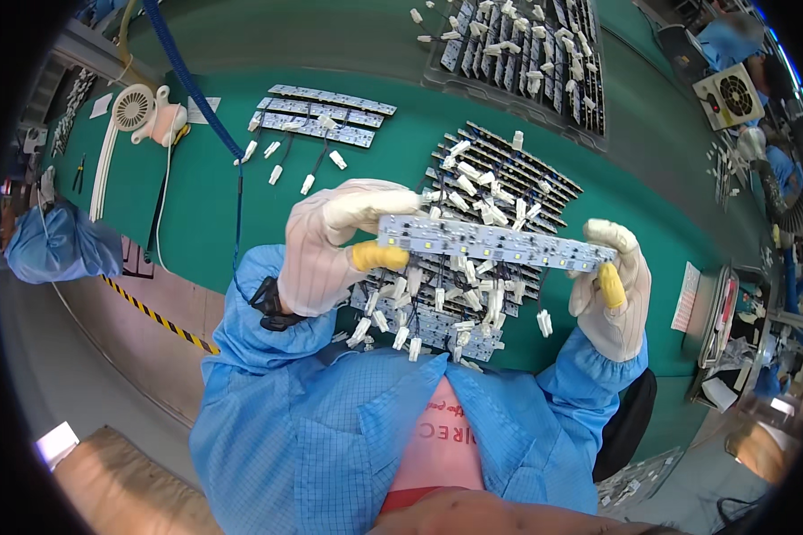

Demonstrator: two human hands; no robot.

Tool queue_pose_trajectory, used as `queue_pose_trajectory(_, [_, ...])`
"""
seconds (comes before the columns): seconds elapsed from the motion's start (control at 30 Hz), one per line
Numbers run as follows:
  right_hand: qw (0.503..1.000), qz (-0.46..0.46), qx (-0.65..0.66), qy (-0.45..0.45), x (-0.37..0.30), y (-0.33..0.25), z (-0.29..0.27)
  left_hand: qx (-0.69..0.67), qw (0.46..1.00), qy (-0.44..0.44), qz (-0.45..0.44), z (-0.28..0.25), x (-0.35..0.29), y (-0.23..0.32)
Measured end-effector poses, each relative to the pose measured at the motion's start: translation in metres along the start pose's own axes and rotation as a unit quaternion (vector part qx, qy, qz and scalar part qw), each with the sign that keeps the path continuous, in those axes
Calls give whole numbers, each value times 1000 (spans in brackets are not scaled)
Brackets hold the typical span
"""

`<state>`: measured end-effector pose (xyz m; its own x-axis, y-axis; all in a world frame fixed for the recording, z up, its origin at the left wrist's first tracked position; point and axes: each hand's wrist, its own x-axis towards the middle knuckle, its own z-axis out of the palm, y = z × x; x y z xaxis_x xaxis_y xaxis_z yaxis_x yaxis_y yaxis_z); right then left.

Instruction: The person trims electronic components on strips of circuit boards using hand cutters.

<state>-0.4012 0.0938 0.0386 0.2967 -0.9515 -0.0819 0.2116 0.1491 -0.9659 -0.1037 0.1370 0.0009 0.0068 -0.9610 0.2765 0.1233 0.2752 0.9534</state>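
Between my two gloved hands I hold a long LED circuit strip (495,243), its chip-covered face turned up to view. My left hand (352,234) pinches its left end, thumb below and fingers above. The right end is pinched by my right hand (611,276); a white connector (544,323) hangs by a wire near it. Under the held strip lie rows of similar strips (517,174) with many white connectors on dark wires, partly hidden by it. Closer to my body is another pile of strips (428,325).
Three LED strips (321,116) lie apart at the back left. A tray (526,107) packed with strips stands at the far side. A small fan (134,109), a blue coiled hose (196,89) and a co-worker's blue sleeve (62,241) are on the left. A bin (727,325) stands right.
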Motion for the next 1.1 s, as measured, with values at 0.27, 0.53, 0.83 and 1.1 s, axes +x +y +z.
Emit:
queue_pose_trajectory(0.27, [993,-14,-119,-9,-3,-8,4,37,998,23,45,-15,3,-5])
queue_pose_trajectory(0.53, [992,6,-118,-35,-7,-16,7,97,993,63,35,-14,6,-9])
queue_pose_trajectory(0.83, [990,13,-39,-136,-8,-18,4,238,968,66,-47,-10,16,-2])
queue_pose_trajectory(1.1, [991,20,-49,-121,-10,-20,7,280,956,73,-50,-10,17,1])
